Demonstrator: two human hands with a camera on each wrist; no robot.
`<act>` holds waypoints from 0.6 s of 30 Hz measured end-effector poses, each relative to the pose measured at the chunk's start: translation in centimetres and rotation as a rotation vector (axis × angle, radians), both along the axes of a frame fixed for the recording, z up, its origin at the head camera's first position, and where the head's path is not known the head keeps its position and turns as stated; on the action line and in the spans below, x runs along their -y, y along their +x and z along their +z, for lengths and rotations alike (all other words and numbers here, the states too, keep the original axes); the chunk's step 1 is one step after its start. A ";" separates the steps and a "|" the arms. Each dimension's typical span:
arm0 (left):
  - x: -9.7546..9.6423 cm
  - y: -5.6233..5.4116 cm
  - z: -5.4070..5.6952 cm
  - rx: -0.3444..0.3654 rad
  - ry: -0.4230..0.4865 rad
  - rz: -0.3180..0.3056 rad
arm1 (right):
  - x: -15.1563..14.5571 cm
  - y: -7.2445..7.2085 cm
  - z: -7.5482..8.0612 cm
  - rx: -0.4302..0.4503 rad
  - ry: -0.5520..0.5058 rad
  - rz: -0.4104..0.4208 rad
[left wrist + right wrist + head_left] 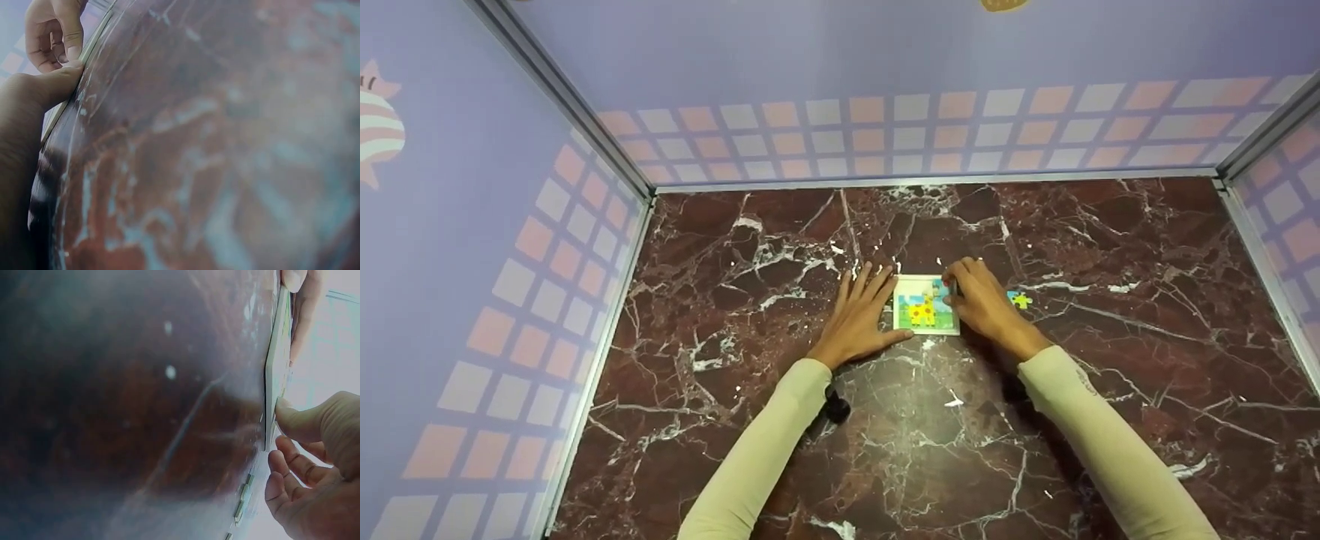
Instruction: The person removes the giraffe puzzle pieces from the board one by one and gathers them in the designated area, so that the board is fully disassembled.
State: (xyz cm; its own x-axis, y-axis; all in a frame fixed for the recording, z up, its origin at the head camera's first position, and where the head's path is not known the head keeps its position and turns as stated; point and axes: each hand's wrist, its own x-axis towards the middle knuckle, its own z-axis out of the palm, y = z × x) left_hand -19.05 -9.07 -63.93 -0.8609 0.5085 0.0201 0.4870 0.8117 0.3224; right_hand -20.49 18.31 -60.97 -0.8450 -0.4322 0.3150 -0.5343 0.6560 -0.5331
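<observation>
Giraffe puzzle (922, 315) lies in its pale frame (915, 277) on the marble table (945, 465), between two separate hands. The left hand (859, 315) has spread, straight fingers, its thumb touching the frame's near edge. The right hand (982, 304) bends over the right side; whether it pinches a piece, I cannot tell. Loose pieces (1020, 301) lie just beside it.

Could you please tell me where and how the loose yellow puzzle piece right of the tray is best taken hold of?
Probably pinch the yellow puzzle piece by opposite edges, coming from above and the right: it appears to lie flat on the marble table, its outline has knobs to catch, and the right hand is close on its left.
</observation>
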 end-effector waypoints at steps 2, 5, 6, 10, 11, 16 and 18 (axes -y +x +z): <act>0.0 0.1 0.0 -0.005 -0.004 0.000 | -0.1 0.2 0.1 0.017 0.008 -0.010; 0.1 0.2 -0.2 -0.008 -0.011 0.011 | -0.1 0.2 0.0 0.032 0.019 -0.003; 0.2 0.2 -0.2 -0.007 -0.012 0.015 | 0.0 0.2 -0.1 0.035 0.023 -0.001; 0.2 0.3 -0.4 0.000 -0.005 0.012 | -0.1 0.3 -0.3 0.029 0.029 -0.009; 0.2 0.2 -0.4 -0.001 -0.002 0.008 | -0.1 0.3 -0.3 0.026 0.033 -0.015; 0.2 0.0 -0.2 -0.018 0.058 -0.017 | -0.4 0.2 -0.4 0.019 0.030 -0.021; 0.4 -0.2 0.0 -0.024 0.112 -0.030 | -0.6 0.1 -0.3 0.025 0.032 -0.024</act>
